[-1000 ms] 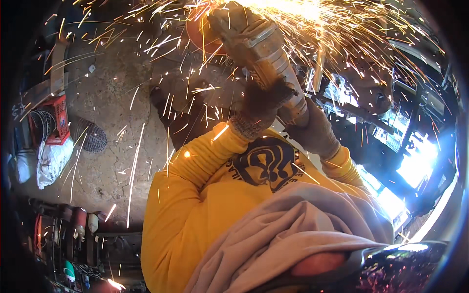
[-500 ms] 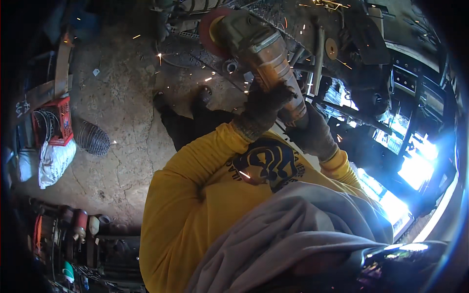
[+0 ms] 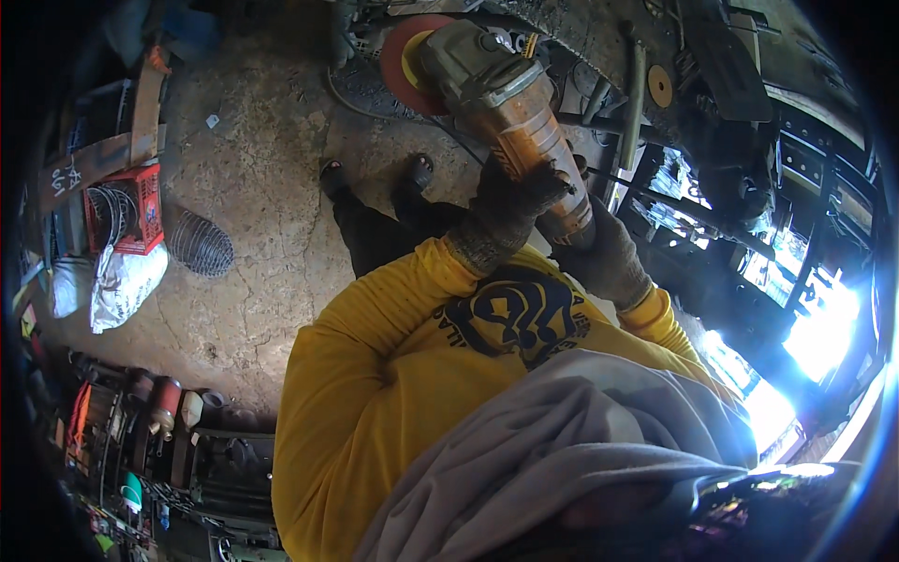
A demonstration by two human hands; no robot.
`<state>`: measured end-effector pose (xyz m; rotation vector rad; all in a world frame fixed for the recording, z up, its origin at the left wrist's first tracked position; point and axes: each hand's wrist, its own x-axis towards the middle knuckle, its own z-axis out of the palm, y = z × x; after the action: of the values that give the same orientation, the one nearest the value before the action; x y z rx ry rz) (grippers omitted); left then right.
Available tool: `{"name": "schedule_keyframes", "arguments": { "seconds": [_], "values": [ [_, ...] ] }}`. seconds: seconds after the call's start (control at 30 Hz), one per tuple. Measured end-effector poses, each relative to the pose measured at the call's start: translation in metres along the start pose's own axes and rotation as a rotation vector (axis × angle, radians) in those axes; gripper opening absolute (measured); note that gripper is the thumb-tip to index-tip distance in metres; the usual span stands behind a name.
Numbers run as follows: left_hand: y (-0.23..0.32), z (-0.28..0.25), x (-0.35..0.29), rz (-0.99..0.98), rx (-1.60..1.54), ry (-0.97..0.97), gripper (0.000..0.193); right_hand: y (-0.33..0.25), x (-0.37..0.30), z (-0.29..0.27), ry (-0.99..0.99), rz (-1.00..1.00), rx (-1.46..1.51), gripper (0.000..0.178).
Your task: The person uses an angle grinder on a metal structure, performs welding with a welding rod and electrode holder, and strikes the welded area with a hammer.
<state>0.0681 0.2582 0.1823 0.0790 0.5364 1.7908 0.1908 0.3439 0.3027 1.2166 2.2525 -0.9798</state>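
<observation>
The gloved fingers of the left hand (image 3: 510, 211) are clamped around the mid-body of the angle grinder (image 3: 524, 126); those of the right hand (image 3: 607, 258) are wrapped around its rear end, though the right fingertips are hidden. Such a hold is judged best when both grips are firm, the weight is shared and the wrists are braced; whether the disc is turning cannot be told, so it should be treated as live, with the left fingers held back from the gear head and the rim aimed away from the yellow sleeves (image 3: 328, 375) and the loose grey cloth (image 3: 562, 450).

The angle grinder is held aslant; its rear end is enclosed by the right fingers, its casing is crossed by the left ones, and its gear head is left projecting beyond them, up and to the left; there the reddish disc (image 3: 401, 70) is carried, apart from both hands; no contact with a workpiece can be made out. Farther out, the feet (image 3: 420, 170) are planted on the floor (image 3: 262, 309); clearance from them should be watched.
</observation>
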Motion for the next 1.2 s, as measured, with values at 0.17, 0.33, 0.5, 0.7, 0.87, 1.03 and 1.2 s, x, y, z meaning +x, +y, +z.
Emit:
{"name": "schedule_keyframes", "arguments": {
  "seconds": [0.17,0.33,0.5,0.7,0.87,1.03,1.2],
  "values": [
    [-0.024,-0.036,-0.002,0.578,0.772,-0.008,0.046,-0.013,0.000,0.006,-0.046,0.021,0.125,0.070],
    [0.006,-0.031,-0.013,0.869,1.196,-0.039,0.044,-0.030,-0.004,0.012,-0.043,0.113,0.144,0.070],
    [0.008,-0.028,-0.014,0.821,1.023,0.047,0.034,-0.036,-0.005,0.018,0.019,0.077,0.084,0.065],
    [0.004,-0.039,-0.006,0.885,1.086,-0.021,0.034,-0.045,-0.002,0.014,-0.033,0.161,0.091,0.072],
    [0.012,-0.017,-0.014,0.531,0.487,0.072,0.024,-0.045,-0.002,0.014,-0.022,0.149,0.108,0.074],
    [0.025,-0.036,-0.009,1.022,1.357,-0.028,0.022,-0.040,0.000,0.014,-0.029,0.151,0.093,0.074],
    [0.022,-0.030,-0.011,0.905,1.127,0.005,0.024,-0.042,0.000,0.014,-0.021,0.118,0.116,0.074]
  ]
}}
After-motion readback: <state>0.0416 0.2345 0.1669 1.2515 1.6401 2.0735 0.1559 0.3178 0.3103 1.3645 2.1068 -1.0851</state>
